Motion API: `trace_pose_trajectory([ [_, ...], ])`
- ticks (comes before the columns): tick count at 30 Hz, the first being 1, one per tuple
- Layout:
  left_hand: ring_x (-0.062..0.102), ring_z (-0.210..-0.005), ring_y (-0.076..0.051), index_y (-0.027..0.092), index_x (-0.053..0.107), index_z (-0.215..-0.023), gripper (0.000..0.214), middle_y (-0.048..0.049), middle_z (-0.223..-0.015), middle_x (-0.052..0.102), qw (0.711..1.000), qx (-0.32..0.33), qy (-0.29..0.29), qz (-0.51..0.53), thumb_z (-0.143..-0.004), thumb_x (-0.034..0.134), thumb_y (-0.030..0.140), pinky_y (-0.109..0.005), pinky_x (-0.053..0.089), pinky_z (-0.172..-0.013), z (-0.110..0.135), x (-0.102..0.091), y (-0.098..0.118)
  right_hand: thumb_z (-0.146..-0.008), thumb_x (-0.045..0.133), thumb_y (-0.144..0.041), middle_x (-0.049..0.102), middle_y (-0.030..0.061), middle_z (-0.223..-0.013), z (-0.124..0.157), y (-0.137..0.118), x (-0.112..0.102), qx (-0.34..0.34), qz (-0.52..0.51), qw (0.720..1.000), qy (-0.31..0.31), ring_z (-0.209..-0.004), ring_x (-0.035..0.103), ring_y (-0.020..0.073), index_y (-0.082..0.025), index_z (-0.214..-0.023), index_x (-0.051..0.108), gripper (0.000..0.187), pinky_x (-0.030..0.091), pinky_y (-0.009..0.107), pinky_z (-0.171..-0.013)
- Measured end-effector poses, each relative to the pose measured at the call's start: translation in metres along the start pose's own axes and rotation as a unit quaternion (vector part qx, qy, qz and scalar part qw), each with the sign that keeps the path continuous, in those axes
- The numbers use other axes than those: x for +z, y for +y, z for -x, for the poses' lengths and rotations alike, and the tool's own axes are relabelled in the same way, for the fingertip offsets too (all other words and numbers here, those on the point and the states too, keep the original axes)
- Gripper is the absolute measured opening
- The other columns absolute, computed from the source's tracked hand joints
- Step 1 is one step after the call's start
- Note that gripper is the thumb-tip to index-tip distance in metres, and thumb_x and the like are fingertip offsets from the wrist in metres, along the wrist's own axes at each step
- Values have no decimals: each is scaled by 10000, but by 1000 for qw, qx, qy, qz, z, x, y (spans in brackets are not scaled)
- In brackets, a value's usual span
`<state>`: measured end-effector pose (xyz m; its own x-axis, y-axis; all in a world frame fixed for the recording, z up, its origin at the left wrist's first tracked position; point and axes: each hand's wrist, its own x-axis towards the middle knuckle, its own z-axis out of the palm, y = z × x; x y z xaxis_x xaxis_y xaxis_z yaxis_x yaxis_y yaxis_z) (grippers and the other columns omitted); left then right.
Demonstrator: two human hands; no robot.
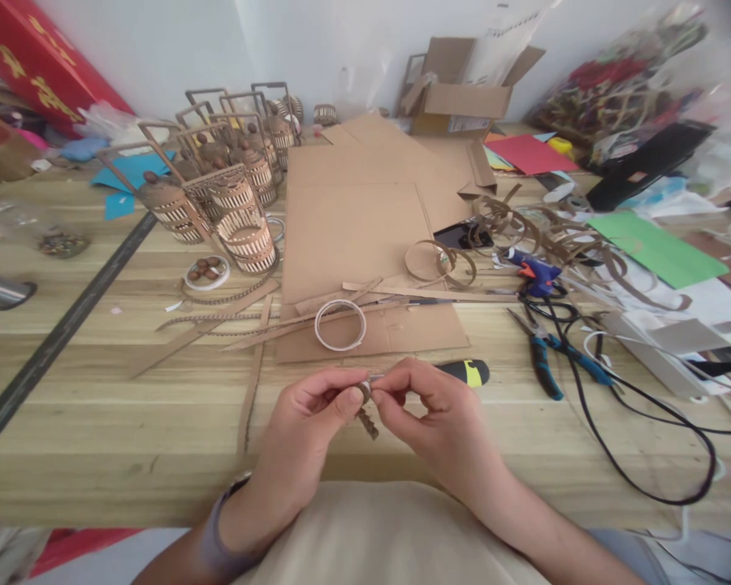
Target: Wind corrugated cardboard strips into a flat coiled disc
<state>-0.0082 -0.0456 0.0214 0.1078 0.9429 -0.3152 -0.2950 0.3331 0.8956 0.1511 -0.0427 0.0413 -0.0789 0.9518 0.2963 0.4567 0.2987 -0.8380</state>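
Both hands meet over the near edge of the wooden table (97,431). My left hand (310,414) pinches a small rolled coil of corrugated cardboard strip (364,400), whose loose tail hangs down below the fingers. My right hand (430,410) is closed on the same coil from the right, fingertips pressed to it. Just behind the right hand lies a black and yellow utility knife (468,372). A white tape ring (339,325) rests on a cardboard sheet (353,236) beyond the hands.
Several cardboard lantern-like baskets (231,203) stand at the back left. Blue-handled pliers (545,357), a blue glue gun (536,272) and black cables (633,439) lie at right. Curled cardboard strips (554,236), coloured paper (658,248) and an open box (463,97) sit further back.
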Motion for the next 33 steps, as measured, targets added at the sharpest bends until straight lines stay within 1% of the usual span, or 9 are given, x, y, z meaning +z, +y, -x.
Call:
trace_pose_trajectory([
  [4, 679, -826, -188, 234, 822, -887, 221, -45, -880, 798, 1000, -13, 4, 5, -705, 862, 354, -277, 522, -785, 0, 1, 1, -803, 570, -125, 635, -38, -581, 0, 1, -1, -8, 8, 1000, 2, -526, 572, 104, -209, -671, 604, 160, 458, 207, -509],
  [7, 681, -845, -188, 238, 823, -867, 232, -41, -880, 800, 999, -19, 16, 22, -674, 880, 353, -270, 521, -795, 0, 3, 3, -829, 580, -124, 651, -31, -609, 0, 1, -1, -22, 12, 1000, -2, -547, 588, 111, -212, -703, 629, 161, 482, 214, -526],
  [10, 676, -831, -177, 241, 824, -852, 233, -32, -857, 798, 999, -21, 28, 32, -652, 891, 340, -256, 520, -783, 0, 5, 4, -858, 587, -126, 660, -21, -650, 2, 1, -1, -51, 29, 998, 10, -580, 609, 120, -215, -776, 662, 143, 511, 223, -546],
  [13, 675, -813, -176, 235, 823, -854, 227, -31, -838, 790, 999, -16, 38, 30, -653, 888, 319, -257, 525, -765, -1, 5, 4, -871, 571, -109, 645, -19, -659, 4, 0, 2, -87, 49, 994, 33, -596, 609, 124, -216, -809, 645, 144, 530, 230, -561],
  [16, 668, -804, -169, 235, 821, -872, 187, -25, -831, 769, 999, 10, 31, 21, -696, 858, 287, -249, 528, -748, -1, 4, 3, -863, 569, -88, 621, -24, -649, 5, 0, 4, -98, 52, 993, 35, -589, 599, 115, -211, -791, 622, 152, 527, 219, -556],
  [20, 649, -799, -140, 262, 820, -887, 119, -3, -828, 719, 998, 67, 8, -10, -771, 799, 244, -208, 523, -727, 0, 3, 2, -857, 577, -88, 618, -24, -651, 5, 0, 5, -92, 49, 994, 27, -583, 594, 112, -206, -796, 624, 142, 515, 215, -542],
  [22, 646, -796, -133, 278, 818, -900, 121, 2, -829, 699, 996, 83, 3, -29, -795, 779, 233, -198, 523, -719, 1, 2, 2, -851, 577, -90, 608, -26, -643, 5, 1, 5, -86, 50, 995, 23, -573, 585, 110, -206, -772, 615, 146, 500, 214, -525],
  [27, 662, -814, -154, 270, 821, -903, 126, -24, -864, 692, 990, 104, -1, -93, -810, 762, 208, -211, 541, -720, 4, 2, 6, -808, 560, -74, 570, -27, -618, 4, 2, 3, -79, 55, 995, 3, -552, 560, 103, -196, -716, 598, 158, 436, 202, -481],
  [33, 668, -805, -158, 262, 819, -906, 138, -32, -848, 699, 978, 142, -6, -155, -818, 740, 191, -214, 551, -714, 3, 1, 8, -761, 525, -56, 563, -31, -618, 3, 4, 2, -81, 78, 994, -15, -556, 528, 104, -205, -677, 562, 175, 400, 206, -490],
])
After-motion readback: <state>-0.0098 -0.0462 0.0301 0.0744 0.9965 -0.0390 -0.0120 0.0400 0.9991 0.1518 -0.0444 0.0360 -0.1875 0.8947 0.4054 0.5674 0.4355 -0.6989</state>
